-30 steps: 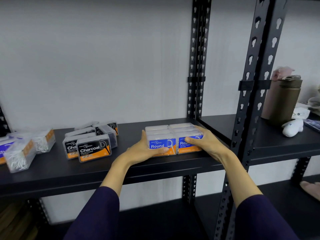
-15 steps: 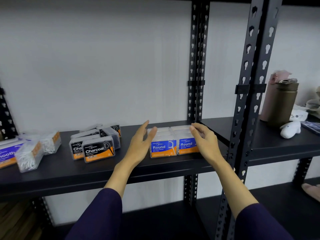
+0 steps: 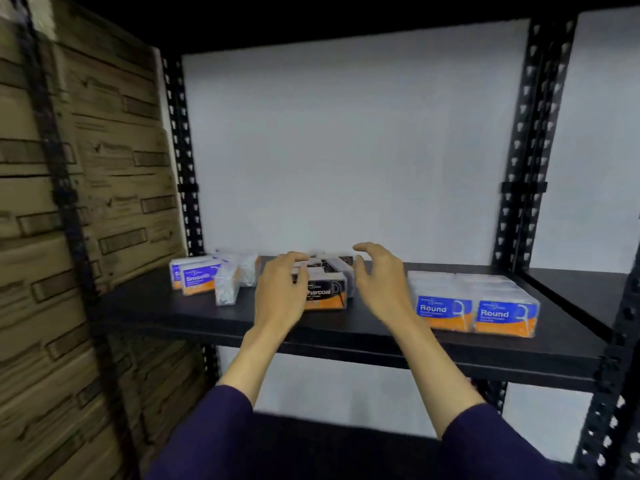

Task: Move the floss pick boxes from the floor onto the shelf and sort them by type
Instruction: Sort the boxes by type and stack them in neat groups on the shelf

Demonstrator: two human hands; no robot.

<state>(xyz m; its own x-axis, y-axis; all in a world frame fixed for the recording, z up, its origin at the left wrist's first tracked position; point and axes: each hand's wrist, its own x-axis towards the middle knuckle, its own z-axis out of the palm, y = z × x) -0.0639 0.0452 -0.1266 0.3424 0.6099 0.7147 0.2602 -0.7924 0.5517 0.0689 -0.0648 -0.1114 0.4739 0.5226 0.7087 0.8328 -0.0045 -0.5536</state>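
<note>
The sorting is looking well along: the Round boxes point(image 3: 474, 306) are sitting squared up in a tidy block at the right of the shelf point(image 3: 346, 337), while the Charcoal boxes point(image 3: 325, 282) in the middle are lying jumbled and the Smooth boxes point(image 3: 194, 277) at the left are loose, some tipped on end. The floor is not showing, so I cannot tell whether more boxes are waiting there. Half a second ago both hands were flanking the Round block; now the left hand point(image 3: 282, 292) and right hand point(image 3: 379, 282) are hovering, fingers spread and holding nothing, either side of the Charcoal pile.
</note>
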